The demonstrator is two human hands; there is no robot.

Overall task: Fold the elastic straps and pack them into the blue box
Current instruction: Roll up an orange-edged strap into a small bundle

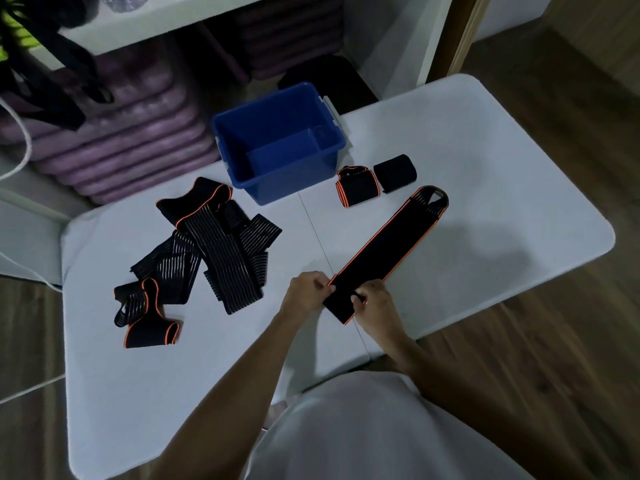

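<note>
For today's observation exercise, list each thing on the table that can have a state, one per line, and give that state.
Blue box: open, empty.
Long strap: laid out flat, near end pinched by both hands.
Left hand: grip shut on the strap end.
Right hand: grip shut on the strap end.
Two folded straps: folded, beside the box, not packed.
Strap pile: unfolded, tangled.

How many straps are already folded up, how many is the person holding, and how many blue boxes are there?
Folded straps: 2, the orange-edged bundle and the black bundle, on the table beside the box.
Strap stretched out flat: 1, gripped by the left hand and right hand.
Blue box: 1.
Tangled pile: cannot count.
Total: 4 things.
</note>
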